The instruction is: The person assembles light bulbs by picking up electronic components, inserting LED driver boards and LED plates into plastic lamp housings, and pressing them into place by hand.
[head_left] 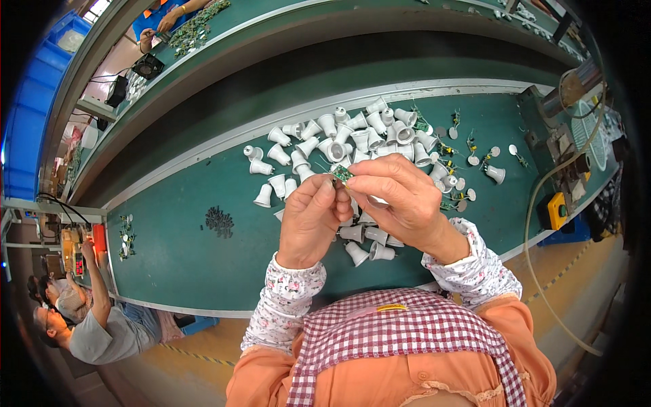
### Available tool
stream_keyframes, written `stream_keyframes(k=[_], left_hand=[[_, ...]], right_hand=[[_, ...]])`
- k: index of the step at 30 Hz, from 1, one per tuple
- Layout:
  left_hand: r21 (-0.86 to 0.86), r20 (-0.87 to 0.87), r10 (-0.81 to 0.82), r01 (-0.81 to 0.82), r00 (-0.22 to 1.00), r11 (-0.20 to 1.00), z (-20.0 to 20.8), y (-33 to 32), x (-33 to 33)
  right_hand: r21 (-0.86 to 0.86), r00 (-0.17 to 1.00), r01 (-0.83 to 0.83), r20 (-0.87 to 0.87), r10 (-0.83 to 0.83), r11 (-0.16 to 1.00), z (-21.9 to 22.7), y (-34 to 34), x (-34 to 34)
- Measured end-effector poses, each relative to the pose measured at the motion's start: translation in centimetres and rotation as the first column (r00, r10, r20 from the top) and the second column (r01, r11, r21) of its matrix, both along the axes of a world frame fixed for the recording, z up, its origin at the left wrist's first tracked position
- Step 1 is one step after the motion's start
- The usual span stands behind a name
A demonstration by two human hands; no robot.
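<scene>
Over the bench's middle, a small green circuit board (pixel 341 173) with thin wire leads is raised between my two hands. My right hand (pixel 401 198) pinches it by the right edge with thumb and fingertips. My left hand (pixel 308 216) is closed right beside the board's lower left end, thumb against curled fingers; whatever it grips is hidden. White plastic lamp housings (pixel 277 184) lie in a loose heap beneath and beyond both hands. Left of the heap is a pile of small black pieces (pixel 219 222). More boards with round pale discs (pixel 472 161) are scattered at the right.
The green bench (pixel 163 237) has a raised metal rim. A metal press-like fixture (pixel 542 129) stands at its right end, near a yellow switch box (pixel 557 211) and a hanging hose (pixel 532 234). Several boards (pixel 127 237) lie far left. Co-workers sit left and work beyond the upper shelf.
</scene>
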State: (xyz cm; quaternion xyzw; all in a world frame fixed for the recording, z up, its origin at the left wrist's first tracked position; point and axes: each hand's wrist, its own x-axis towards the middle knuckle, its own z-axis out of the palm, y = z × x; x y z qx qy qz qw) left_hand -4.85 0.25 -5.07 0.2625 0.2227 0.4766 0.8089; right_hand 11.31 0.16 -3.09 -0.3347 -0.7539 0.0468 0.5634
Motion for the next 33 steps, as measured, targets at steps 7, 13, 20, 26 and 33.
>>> stream_keyframes(k=[7,13,20,26,33], left_hand=[[-0.029,-0.012,-0.048,0.047,0.999,0.998,0.6,-0.2,-0.1],[-0.043,0.009,-0.073,0.074,0.997,0.996,0.7,-0.1,-0.3],[-0.013,-0.066,0.049,-0.050,0.997,0.999,1.5,0.0,0.4],[0.118,-0.249,0.167,-0.141,0.954,0.983,1.8,0.0,1.1],[0.926,-0.329,0.851,-0.037,0.410,0.376,1.9,1.4,0.1]], right_hand=[[-0.026,0.998,-0.052,-0.032,0.051,0.998,-0.2,0.2,0.4],[-0.019,0.988,-0.152,-0.021,0.151,0.988,-0.1,0.8,0.8],[0.018,0.988,-0.151,0.035,0.151,0.988,0.3,0.8,1.1],[-0.381,0.966,-0.110,-0.260,0.008,0.918,0.4,-0.1,0.6],[-0.468,0.915,-0.232,-0.402,0.028,0.853,0.4,-0.1,1.0]])
